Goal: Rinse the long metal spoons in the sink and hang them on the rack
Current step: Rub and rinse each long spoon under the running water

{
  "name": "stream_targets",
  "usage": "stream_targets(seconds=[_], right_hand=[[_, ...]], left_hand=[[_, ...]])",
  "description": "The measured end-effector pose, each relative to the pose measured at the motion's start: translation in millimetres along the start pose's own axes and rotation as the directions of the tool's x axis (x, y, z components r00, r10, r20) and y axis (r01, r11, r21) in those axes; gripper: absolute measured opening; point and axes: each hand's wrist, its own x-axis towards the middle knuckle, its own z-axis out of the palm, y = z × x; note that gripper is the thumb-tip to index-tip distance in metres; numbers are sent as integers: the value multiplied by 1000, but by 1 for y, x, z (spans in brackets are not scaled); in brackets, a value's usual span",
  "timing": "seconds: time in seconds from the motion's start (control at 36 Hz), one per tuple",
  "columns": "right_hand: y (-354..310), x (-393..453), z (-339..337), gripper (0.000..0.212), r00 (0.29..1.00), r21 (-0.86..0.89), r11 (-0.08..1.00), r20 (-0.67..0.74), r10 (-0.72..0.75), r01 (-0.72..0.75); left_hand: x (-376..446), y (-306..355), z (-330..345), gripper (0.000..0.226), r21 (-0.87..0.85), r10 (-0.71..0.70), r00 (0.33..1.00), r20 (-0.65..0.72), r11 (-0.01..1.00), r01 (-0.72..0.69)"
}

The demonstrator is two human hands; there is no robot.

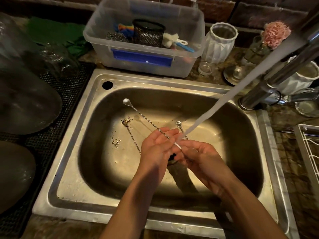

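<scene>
These long spoons (143, 117) look light, stiff and slick when wet, so I'd pinch the twisted stem mid-length, not the tiny bowl. The 1 being rinsed lies across my left hand (158, 144), fingers flat under it, bowl out at 10 o'clock, while my right hand (196, 156) pinches its near end under the water stream (215, 104). 2 more lie in the sink (82, 135), at 9 and 1 o'clock of my hands.

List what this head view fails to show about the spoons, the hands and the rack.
- Held spoon: its lower end is hidden between the left hand and right hand, under the water stream.
- Second spoon: only the bowl shows; hands and water cover the handle.
- Right hand's grip: blurred by water.
- Wire rack: cut off by the right edge.
- Drain: mostly behind the hands.
</scene>
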Motion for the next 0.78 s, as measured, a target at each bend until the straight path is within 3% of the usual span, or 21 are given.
stream_targets(seconds=[0.25,0.36,0.69,0.78], right_hand=[[8,-15,-13,32,1000,-56,998,-19,-11,10],[10,-23,-18,33,1000,-89,996,-6,-26,26],[3,-58,-40,26,992,-369,927,-73,-108,73],[3,-66,-47,27,991,-369,927,-80,-106,70]], left_hand=[[-11,1,8,18,-8,-86,996,13,996,86],[-11,-3,10,27,7,-97,995,3,995,97],[-11,-17,13,28,-125,-180,980,-82,978,169],[-12,-20,15,28,-135,-184,980,-78,976,172]])
